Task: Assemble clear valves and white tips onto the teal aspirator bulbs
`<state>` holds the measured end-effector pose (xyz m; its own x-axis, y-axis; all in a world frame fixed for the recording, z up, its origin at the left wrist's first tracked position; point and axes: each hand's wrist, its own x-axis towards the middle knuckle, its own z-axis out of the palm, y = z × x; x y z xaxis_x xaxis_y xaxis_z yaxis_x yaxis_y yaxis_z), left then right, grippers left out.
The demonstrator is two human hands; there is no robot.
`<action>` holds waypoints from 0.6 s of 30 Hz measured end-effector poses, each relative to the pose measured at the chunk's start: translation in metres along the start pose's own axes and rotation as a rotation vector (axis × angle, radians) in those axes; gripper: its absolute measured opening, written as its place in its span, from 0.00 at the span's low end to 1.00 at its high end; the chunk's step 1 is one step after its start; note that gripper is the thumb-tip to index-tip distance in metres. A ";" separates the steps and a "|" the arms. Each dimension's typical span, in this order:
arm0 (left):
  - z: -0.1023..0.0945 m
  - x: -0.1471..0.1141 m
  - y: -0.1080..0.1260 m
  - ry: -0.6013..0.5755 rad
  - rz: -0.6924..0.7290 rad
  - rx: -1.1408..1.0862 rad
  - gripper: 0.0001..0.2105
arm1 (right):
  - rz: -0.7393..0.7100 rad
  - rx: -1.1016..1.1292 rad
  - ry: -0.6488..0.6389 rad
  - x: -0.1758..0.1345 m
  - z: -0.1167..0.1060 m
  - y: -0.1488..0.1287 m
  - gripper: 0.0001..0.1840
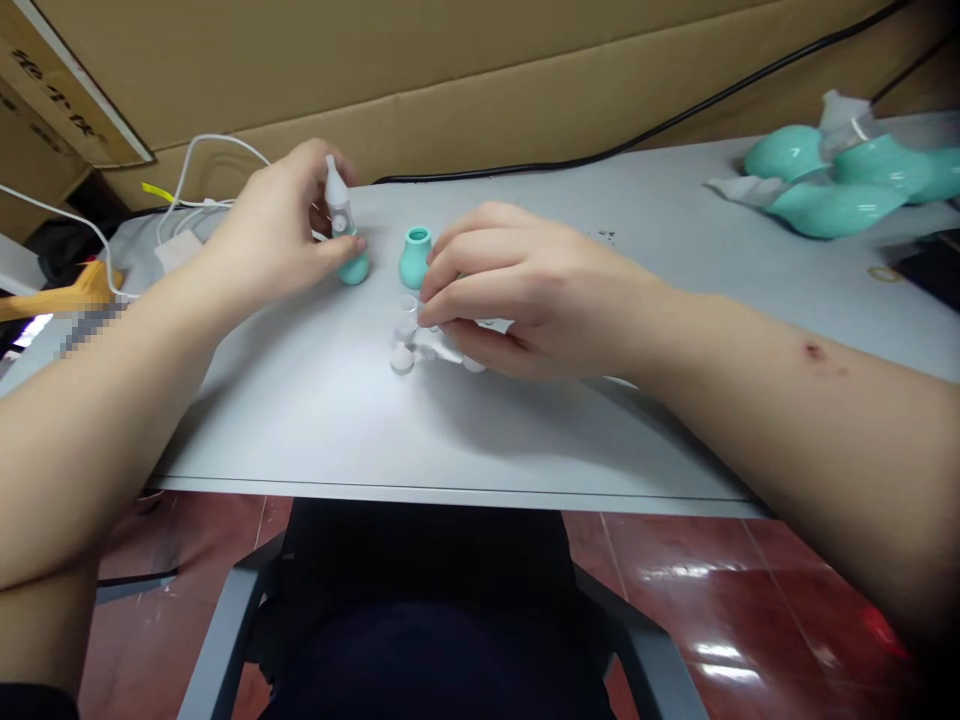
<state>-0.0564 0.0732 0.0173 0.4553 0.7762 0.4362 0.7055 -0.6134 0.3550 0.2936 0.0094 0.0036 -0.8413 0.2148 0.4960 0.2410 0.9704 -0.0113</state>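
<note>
At the left, my left hand (281,215) is closed around a small nasal aspirator (339,205) with a white pointed tip, a clear middle and a teal bulb base. The aspirator is nearly upright, its base at the tabletop, and my thumb lies across its front. My right hand (517,285) is palm down with loosely curved, parted fingers over a group of small clear and white plastic parts (403,357). Its fingertips are close to a clear cylindrical piece (407,310); whether they touch it is unclear. Just behind these fingers stands a teal bulb (415,258), its open neck upward.
Several teal bulbs (840,205) with clear and white tips lie at the back right of the grey table (315,440). A black cable (622,155) runs along the cardboard wall. White cables (180,190) and a yellow-orange object (82,290) are at the left.
</note>
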 end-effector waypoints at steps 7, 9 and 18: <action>0.036 -0.015 -0.027 0.151 -0.007 -0.097 0.39 | 0.000 0.014 -0.045 -0.001 -0.003 -0.002 0.16; 0.035 -0.021 -0.018 0.096 -0.030 -0.110 0.37 | 0.002 0.023 -0.053 -0.002 -0.003 -0.002 0.16; 0.000 -0.013 0.042 -0.030 0.083 -0.059 0.31 | -0.055 -0.023 0.039 -0.004 -0.005 0.000 0.14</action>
<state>-0.0326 0.0374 0.0264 0.5275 0.7255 0.4420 0.6319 -0.6828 0.3668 0.2990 0.0078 0.0060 -0.8342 0.1558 0.5290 0.2057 0.9779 0.0365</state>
